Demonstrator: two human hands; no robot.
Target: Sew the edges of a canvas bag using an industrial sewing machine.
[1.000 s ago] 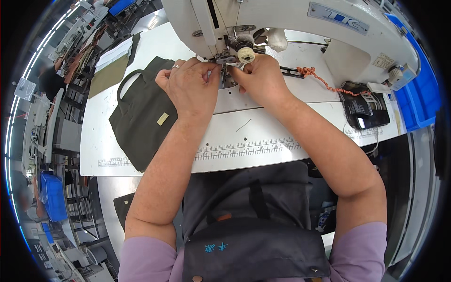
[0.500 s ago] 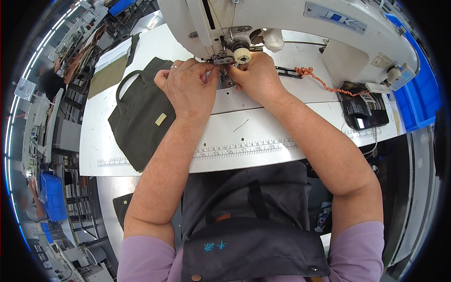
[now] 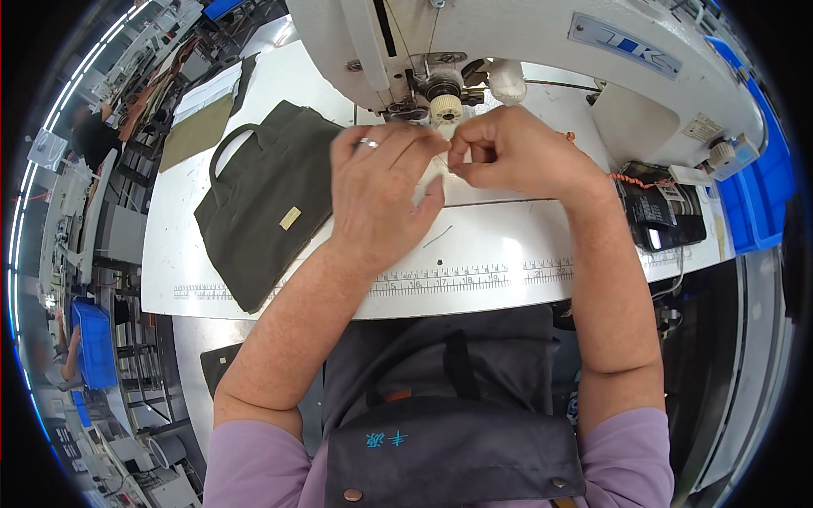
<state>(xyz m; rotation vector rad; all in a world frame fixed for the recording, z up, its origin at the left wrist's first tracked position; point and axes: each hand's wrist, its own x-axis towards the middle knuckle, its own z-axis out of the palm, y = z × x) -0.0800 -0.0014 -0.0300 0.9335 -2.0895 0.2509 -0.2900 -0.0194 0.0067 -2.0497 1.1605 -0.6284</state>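
Working at the needle area of the white sewing machine (image 3: 525, 51), you hold both hands close together just below the cream thread wheel (image 3: 446, 108). Your left hand (image 3: 381, 190), with a ring on one finger, has its fingers extended and pressed together at the tips, meeting your right hand (image 3: 517, 157), which is curled with thumb and forefinger pinched; whatever small item sits between the fingertips is too small to identify. The dark green bag (image 3: 267, 199) lies flat on the white table (image 3: 474, 254) to your left, just beside your left wrist, untouched by either hand. A printed ruler strip (image 3: 474, 278) runs along the table's near edge. A blue bin (image 3: 766, 182) stands at the far right.
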